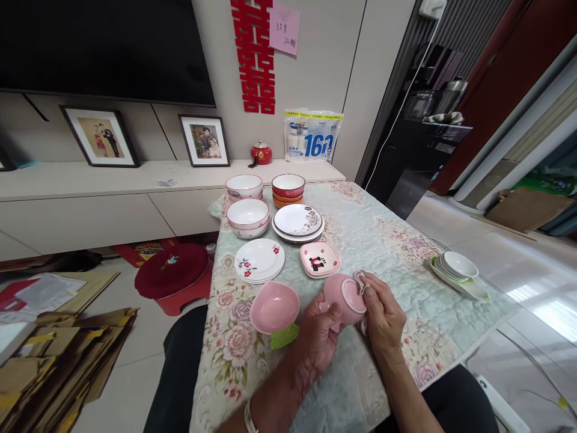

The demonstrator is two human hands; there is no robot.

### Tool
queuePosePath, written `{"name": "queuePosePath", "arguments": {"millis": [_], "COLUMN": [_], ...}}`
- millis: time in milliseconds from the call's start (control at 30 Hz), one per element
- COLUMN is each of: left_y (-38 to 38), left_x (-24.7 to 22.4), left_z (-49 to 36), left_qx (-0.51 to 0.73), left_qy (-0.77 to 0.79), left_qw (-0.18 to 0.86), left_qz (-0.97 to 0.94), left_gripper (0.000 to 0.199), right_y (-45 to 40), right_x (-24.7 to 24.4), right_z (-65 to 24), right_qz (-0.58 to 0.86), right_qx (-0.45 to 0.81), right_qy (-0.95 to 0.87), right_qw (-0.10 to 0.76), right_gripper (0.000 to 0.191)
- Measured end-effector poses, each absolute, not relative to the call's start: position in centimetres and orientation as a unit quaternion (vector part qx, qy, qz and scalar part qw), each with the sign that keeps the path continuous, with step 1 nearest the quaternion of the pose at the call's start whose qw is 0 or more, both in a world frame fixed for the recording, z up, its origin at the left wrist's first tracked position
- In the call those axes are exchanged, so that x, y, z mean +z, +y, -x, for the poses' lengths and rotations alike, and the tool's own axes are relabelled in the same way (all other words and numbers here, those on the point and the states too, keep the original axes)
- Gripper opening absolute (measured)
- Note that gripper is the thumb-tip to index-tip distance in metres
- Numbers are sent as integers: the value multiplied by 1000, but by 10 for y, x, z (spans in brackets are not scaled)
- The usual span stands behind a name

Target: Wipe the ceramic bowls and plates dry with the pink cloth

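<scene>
Single head view: from above and just behind the hands (319,331), facing forward and down; hands at close range, desk (356,219) around them, wall (320,78) farther beyond.

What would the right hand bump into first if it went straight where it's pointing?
The right hand would first press its cloth into the pink bowl that the left hand holds. Past that, maybe the square dish, though depth is hard to judge.

Your cloth-covered table (356,210) carries crockery.
Off the flowered plates (260,258): pink bowl (274,305) nearer you, white bowls (247,218) beyond, square dishes (321,258) right, green-edged tray (478,291) far right.
</scene>
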State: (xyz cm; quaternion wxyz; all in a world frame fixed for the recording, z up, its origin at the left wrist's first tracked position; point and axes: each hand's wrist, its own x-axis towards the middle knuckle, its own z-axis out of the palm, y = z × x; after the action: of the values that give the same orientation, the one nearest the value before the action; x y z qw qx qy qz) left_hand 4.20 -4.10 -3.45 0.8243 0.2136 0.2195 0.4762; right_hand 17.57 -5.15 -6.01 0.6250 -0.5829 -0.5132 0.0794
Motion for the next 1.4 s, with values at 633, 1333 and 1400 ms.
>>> {"name": "queuePosePath", "arguments": {"millis": [633, 1333, 1400], "left_y": [-43, -44, -43], "left_x": [-35, -39, -43], "left_z": [-42, -42, -43], "left_qx": [506, 506, 511], "left_qy": [290, 342, 339], "left_qw": [778, 757, 757], "left_qz": [-232, -231, -225], "left_gripper": [29, 20, 21], "right_y": [-63, -50, -57], "right_x": [-51, -36, -36], "right_z": [-159, -169, -168], "right_qz": [581, 664, 685], "right_qx": [11, -30, -28], "right_qy": [-634, -642, -638], "right_qw": [510, 382, 352], "right_gripper": [12, 21, 21]}}
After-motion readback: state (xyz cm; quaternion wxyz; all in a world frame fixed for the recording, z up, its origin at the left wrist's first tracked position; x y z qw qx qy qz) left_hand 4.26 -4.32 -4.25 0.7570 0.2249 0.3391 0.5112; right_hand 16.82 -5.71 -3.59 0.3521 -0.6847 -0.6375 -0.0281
